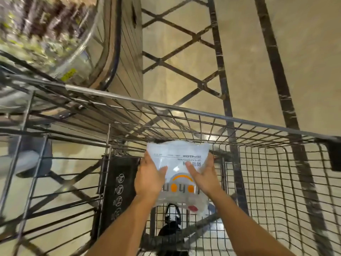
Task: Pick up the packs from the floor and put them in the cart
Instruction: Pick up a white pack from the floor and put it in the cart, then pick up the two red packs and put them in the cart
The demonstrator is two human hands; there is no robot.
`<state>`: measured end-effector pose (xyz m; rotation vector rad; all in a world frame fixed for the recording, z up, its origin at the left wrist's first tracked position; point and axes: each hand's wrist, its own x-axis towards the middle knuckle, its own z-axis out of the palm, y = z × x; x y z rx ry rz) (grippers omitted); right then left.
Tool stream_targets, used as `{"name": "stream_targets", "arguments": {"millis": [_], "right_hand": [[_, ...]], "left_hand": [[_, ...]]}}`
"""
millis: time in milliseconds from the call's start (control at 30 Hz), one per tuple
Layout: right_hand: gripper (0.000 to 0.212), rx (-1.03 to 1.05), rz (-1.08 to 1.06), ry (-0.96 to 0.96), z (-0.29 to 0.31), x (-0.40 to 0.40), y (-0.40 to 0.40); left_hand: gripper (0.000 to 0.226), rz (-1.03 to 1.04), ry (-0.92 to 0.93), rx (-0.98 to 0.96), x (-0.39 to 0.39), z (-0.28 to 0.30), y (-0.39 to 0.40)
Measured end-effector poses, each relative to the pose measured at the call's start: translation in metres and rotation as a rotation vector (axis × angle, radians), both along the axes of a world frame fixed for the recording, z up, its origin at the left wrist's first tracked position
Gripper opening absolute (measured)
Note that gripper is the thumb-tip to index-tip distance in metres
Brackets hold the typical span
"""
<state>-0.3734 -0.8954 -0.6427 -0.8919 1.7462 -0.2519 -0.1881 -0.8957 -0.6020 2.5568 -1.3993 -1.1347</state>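
Pack [180, 170]: clear plastic pouch with orange logo and upside-down print, lower centre of the head view, held above the wire cart [276, 163].
Left hand [149, 179]: grasped the pack's left edge, thumb lying on its face.
Right hand [203, 175]: grasped the right edge, thumb pressed on the print.
Handling, judged: light, soft and pliant; the film looked slick and liable to sag if held at one corner only. The two side edges served well as holds; contents probably not fragile.
Cart: mesh basket filled the lower frame; dark child-seat flap [118, 185] with warning icons sat just left of the hands.
Hidden or unclear: the pack's contents could not be made out; its lower edge was creased; fingers behind it were unseen.
Blurred: shelving at upper left unreadable.
Floor [184, 52]: no other packs visible.
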Motion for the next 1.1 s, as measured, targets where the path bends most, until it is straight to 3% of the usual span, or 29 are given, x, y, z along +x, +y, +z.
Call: {"name": "stream_targets", "arguments": {"millis": [67, 167, 300, 400, 500, 567, 833, 1100], "right_hand": [[0.112, 0.062, 0.128, 0.109, 0.015, 0.002, -0.009], [0.106, -0.038, 0.280, 0.283, 0.054, 0.010, -0.016], [0.115, -0.240, 0.565, 0.471, 0.125, 0.027, -0.019], [0.133, -0.346, 0.714, 0.569, 0.188, 0.039, -0.023], [0.098, -0.461, 0.793, 0.666, 0.259, 0.059, -0.020], [0.088, -0.551, 0.815, 0.717, 0.306, 0.075, -0.012], [0.085, -0.976, 0.947, 0.871, 0.503, 0.213, 0.072], [0.084, -1.380, 1.162, 0.701, 0.621, 0.452, 0.191]], "left_hand": [[0.079, -0.117, -0.084, -0.041, -0.002, 0.017, 0.002], [0.072, -0.335, -0.146, -0.072, 0.006, 0.054, 0.002], [0.069, -0.566, -0.260, -0.213, 0.033, 0.121, -0.002], [0.071, -0.606, -0.358, -0.274, 0.063, 0.187, 0.003], [0.071, -0.650, -0.460, -0.409, 0.102, 0.253, 0.022], [0.075, -0.621, -0.485, -0.503, 0.129, 0.300, 0.042], [0.079, -0.369, -0.768, -0.681, 0.294, 0.463, 0.178], [0.077, 0.025, -0.940, -0.708, 0.494, 0.551, 0.399]]}}
